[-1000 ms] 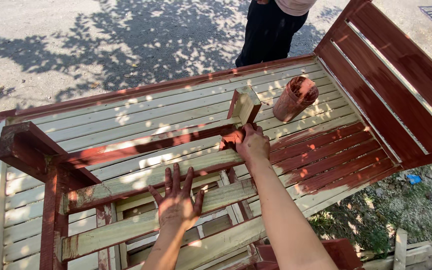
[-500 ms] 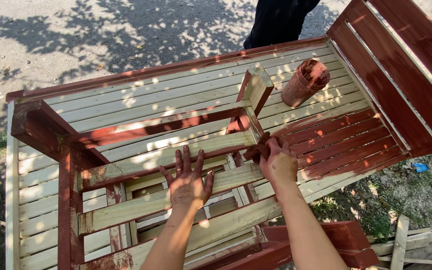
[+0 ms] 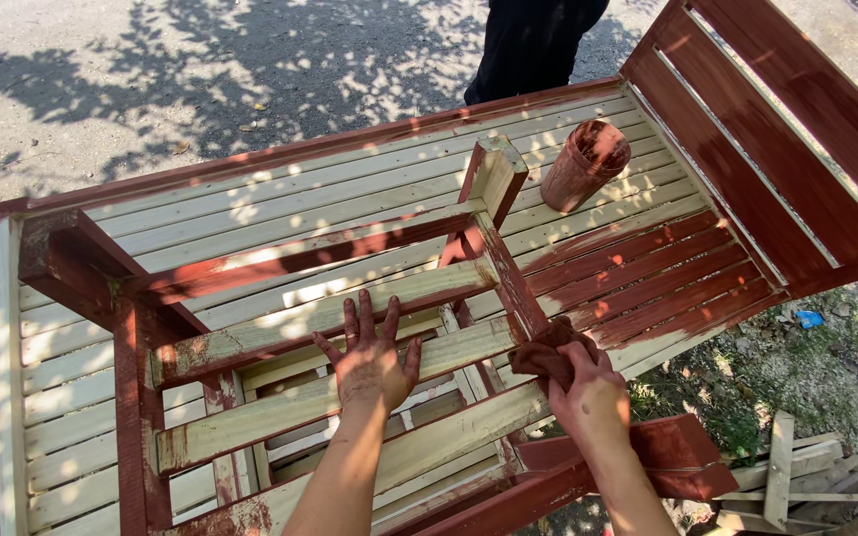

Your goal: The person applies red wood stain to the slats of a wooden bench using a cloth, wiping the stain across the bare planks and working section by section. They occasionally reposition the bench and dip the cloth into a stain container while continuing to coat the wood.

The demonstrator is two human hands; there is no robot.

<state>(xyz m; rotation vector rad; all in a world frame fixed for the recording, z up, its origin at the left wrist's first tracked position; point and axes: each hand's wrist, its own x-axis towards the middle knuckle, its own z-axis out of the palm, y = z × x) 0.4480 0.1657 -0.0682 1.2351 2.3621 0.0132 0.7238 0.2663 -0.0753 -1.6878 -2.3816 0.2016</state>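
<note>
A slatted wooden bench lies on its back, part pale bare wood (image 3: 280,189), part stained red-brown (image 3: 647,278). My left hand (image 3: 369,355), smeared with stain, presses flat with fingers spread on a pale slat (image 3: 280,412) of the upturned frame. My right hand (image 3: 588,392) grips a red-brown stained rag (image 3: 546,355) and holds it against the lower end of a stained upright post (image 3: 508,278). A stain-coated cup (image 3: 582,164) stands on the slats beyond the post.
A person in dark trousers (image 3: 533,45) stands at the far side of the bench. Stained seat-back slats (image 3: 796,119) rise at right. Loose wood offcuts (image 3: 786,481) lie on grass at lower right. Dappled shade covers the dirt ground (image 3: 201,79).
My right hand with the rag has slid down the post towards me, from its upper part to its lower end. My left hand stays flat on the slat.
</note>
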